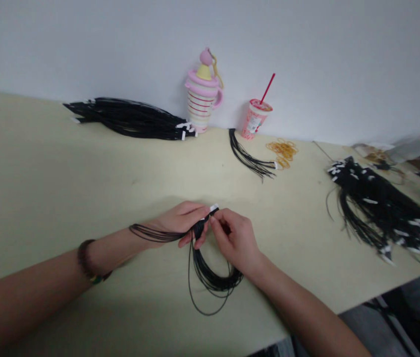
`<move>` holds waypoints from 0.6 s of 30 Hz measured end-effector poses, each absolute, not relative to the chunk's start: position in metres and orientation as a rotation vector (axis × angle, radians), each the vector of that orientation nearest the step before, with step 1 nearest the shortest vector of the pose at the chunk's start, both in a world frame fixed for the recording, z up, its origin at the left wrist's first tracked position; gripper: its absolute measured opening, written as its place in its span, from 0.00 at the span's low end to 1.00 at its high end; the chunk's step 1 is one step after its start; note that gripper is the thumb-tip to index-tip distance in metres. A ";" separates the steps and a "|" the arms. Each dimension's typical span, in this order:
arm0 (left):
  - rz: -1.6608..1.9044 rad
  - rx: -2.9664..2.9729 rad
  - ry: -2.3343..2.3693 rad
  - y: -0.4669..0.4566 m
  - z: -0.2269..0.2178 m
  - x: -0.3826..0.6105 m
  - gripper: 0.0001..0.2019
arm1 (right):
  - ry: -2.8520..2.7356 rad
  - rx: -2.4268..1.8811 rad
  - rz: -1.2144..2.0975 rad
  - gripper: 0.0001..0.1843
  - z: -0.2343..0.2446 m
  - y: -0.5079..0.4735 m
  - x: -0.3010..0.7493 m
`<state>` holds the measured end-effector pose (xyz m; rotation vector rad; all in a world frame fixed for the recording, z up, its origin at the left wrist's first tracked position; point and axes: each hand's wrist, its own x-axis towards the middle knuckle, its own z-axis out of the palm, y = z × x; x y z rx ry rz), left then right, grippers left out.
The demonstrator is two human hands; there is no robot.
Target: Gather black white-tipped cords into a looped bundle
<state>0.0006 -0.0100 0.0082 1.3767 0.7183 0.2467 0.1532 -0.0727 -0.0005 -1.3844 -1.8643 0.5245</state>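
Observation:
A bundle of thin black cables (215, 280) hangs in a loop below my hands, its loose strands trailing left over my left wrist. My left hand (180, 223) is closed around the bundle near a white connector (214, 207) at its upper end. Thumb and forefinger of my right hand (236, 235) pinch at the bundle just beneath that connector. Whether they grip the cables or something smaller there is too fine to make out.
Along the wall lie a long black cable bundle (131, 118), a pink-lidded cup (200, 101), a pink drink cup with straw (256, 118), a small cable bunch (249, 157) and yellow rubber bands (283, 151). A large cable pile (381, 198) covers the right side of the table (83, 198).

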 end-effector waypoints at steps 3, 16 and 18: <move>0.261 1.354 0.740 -0.012 0.011 0.002 0.19 | -1.833 -1.415 0.562 0.10 0.000 -0.070 0.155; 0.530 1.191 0.896 -0.004 0.009 -0.001 0.18 | -1.805 -1.471 0.670 0.10 0.005 -0.068 0.169; 0.513 1.283 0.907 -0.002 0.018 -0.005 0.19 | -1.809 -1.468 0.669 0.09 0.007 -0.067 0.174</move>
